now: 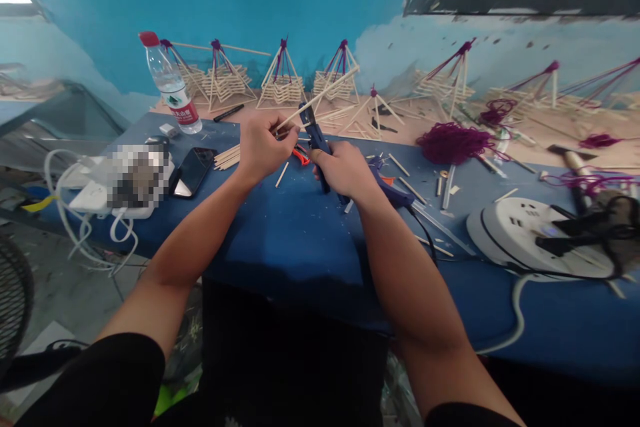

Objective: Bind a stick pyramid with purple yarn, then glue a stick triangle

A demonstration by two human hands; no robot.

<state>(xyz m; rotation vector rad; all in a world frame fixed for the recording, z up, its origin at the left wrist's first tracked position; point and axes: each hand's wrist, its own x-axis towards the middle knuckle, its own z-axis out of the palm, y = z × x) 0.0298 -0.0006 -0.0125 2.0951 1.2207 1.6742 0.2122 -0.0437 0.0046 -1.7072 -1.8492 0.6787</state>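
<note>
Closed around a thin wooden stick [330, 90], my left hand [267, 147] is over the blue table, and the stick slants up to the right. My right hand [345, 170] is wrapped round the handles of a dark blue cutting tool [314, 130], whose head points up and meets the stick. Just left of my left hand lies a bundle of sticks [228, 157]. An orange-handled tool [301, 156] rests between my hands, partly hidden. Beside my right wrist is a blue glue gun [397, 195] with a black cable.
Stick frames with purple string [283, 73] line the wall. A water bottle [175, 90], a phone [194, 172] and a white power strip [93, 193] are at left. Purple yarn [455, 143] and a round white socket unit [530, 230] stand at right.
</note>
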